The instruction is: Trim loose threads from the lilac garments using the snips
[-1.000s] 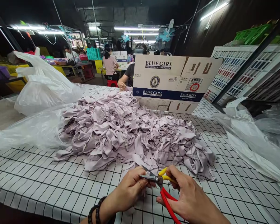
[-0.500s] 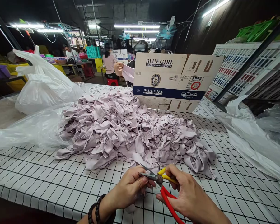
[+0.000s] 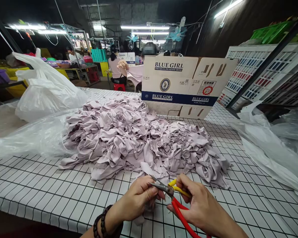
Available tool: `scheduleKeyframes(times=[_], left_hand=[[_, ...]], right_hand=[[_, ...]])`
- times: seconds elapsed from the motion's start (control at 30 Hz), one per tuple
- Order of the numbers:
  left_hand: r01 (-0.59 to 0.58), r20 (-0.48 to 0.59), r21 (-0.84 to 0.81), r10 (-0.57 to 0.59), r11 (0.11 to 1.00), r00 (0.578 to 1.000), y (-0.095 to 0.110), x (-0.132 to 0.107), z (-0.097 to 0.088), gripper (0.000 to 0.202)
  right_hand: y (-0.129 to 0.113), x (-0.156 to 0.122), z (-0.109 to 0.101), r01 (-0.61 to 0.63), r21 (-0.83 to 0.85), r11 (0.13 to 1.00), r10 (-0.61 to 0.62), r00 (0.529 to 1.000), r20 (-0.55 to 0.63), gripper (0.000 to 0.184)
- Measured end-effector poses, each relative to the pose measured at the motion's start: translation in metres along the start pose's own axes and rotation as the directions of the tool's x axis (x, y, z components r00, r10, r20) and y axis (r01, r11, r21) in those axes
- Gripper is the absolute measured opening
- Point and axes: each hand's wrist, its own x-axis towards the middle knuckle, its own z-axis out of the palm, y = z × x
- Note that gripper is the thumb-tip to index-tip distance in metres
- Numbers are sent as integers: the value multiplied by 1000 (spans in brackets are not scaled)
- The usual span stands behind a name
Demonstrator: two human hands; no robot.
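Yellow-and-red-handled scissors (image 3: 170,190) are gripped in my right hand (image 3: 201,203), blades parted and pointing left. My left hand (image 3: 139,198) pinches a piece of pale mauve fabric (image 3: 151,205), mostly hidden by the fingers, right at the blade tips. Dark bead bracelets ring my left wrist. Just beyond both hands lies a large heap of pale mauve fabric pieces (image 3: 129,135) with thin straps among them, spread on the table.
The white grid-patterned tablecloth (image 3: 34,185) covers the table. A cardboard box (image 3: 178,79) stands behind the heap, with a co-worker's hand (image 3: 123,65) holding fabric beside it. Clear plastic bags (image 3: 49,89) lie left, white plastic sheeting (image 3: 268,142) right.
My hands and the scissors have barely moved. Beyond the box, the co-worker's hand has risen slightly and stretches the fabric out more.
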Motion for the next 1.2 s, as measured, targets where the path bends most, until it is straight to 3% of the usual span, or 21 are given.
scheduleKeyframes(times=[0.53, 0.7, 0.97, 1.1, 1.2], left_hand=[[46, 38, -36, -44, 998, 998, -2, -3, -1, 44], [3, 16, 16, -4, 1000, 1000, 6, -2, 1, 46], [27, 50, -10, -26, 1000, 998, 3, 1, 4, 46], [51, 86, -8, -50, 999, 995, 0, 2, 8, 43], [19, 103, 17, -21, 1000, 995, 0, 1, 9, 41]], right_hand=[[19, 5, 14, 129, -57, 990, -137, 975, -172, 34], [34, -4, 11, 6, 200, 980, 34, 979, -199, 34], [49, -32, 18, -193, 103, 976, 215, 935, -283, 29], [34, -33, 15, -66, 120, 991, 96, 961, -258, 30], [22, -29, 13, 16, 35, 999, -8, 976, -218, 31]])
